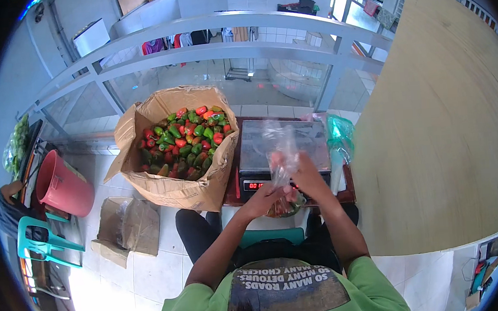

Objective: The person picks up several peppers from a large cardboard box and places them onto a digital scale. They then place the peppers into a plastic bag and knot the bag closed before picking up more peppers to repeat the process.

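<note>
A clear plastic bag (281,133) hangs between my two hands, with red and green peppers (285,208) in its lower end. My left hand (266,199) is closed around the neck of the bag, just above the peppers. Higher up, my right hand (305,172) grips the upper part of the bag; its fingers are partly blurred. Behind the bag stands a digital scale (308,134) with a metal plate and a red lit display. To its left, a large open cardboard box (182,192) holds many red and green peppers (184,137).
Green plastic bags (340,133) lie right of the scale on a dark red table (345,192). A tall plywood panel (438,130) stands at the right. On the left are a red bucket (66,183), a small opened carton (128,230) and a teal chair (44,242). A metal railing (213,51) runs behind.
</note>
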Demonstrator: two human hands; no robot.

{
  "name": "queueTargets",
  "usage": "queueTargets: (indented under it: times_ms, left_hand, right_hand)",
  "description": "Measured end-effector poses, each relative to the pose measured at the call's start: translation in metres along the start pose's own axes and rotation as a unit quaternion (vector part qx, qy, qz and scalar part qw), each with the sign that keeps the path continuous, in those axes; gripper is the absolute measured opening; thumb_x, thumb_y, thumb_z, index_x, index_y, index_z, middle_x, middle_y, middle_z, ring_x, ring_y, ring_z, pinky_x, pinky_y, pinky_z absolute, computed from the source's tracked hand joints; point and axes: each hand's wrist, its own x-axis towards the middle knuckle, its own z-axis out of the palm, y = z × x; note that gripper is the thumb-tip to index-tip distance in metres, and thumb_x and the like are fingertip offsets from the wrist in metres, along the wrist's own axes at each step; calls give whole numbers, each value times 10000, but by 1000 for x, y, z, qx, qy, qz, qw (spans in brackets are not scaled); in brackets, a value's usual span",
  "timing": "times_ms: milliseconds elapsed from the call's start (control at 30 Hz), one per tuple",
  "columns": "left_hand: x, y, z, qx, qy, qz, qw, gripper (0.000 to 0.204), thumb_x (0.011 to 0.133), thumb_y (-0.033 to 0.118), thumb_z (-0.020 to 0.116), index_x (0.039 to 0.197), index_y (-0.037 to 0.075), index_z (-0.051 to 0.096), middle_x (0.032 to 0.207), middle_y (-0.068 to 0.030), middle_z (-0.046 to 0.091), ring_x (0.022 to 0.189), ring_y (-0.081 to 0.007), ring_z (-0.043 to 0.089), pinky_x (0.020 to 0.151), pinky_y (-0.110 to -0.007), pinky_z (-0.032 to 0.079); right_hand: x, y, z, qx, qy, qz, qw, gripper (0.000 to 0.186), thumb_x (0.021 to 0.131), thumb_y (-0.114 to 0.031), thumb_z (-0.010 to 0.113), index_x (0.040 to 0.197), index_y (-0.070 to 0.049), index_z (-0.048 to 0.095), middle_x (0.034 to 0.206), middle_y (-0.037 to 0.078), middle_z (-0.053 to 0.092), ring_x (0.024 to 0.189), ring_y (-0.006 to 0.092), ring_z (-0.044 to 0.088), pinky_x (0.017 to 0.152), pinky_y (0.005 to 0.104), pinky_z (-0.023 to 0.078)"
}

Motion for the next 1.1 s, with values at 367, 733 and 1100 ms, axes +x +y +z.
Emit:
queueTargets:
  times_ms: [367, 733, 1100]
  left_hand:
    - [1, 9, -1, 239, -1, 42, 970, 248, 902, 220, 437, 866, -5, 536, 824, -87, 557, 790, -181, 525, 725, -294, 403]
    - [-11, 9, 0, 376, 102, 218, 895, 268, 765, 116, 545, 1006, 1, 536, 935, -189, 569, 873, -359, 537, 765, -407, 422]
    - [-8, -7, -12, 535, 79, 174, 823, 283, 652, 72, 590, 934, 46, 577, 932, -100, 554, 930, -297, 494, 823, -385, 401]
  right_hand:
    - [-47, -37, -56, 39, 376, -136, 916, 126, 848, -154, 510, 868, -45, 570, 837, 50, 562, 805, 160, 518, 729, 275, 390]
    - [-36, 26, 20, -308, -43, -76, 947, 208, 757, -97, 533, 948, -15, 524, 874, 184, 584, 883, 339, 564, 759, 427, 425]
    - [-44, 31, 8, -223, -63, -107, 967, 191, 805, -215, 528, 877, -39, 516, 722, 186, 576, 725, 355, 576, 606, 439, 432]
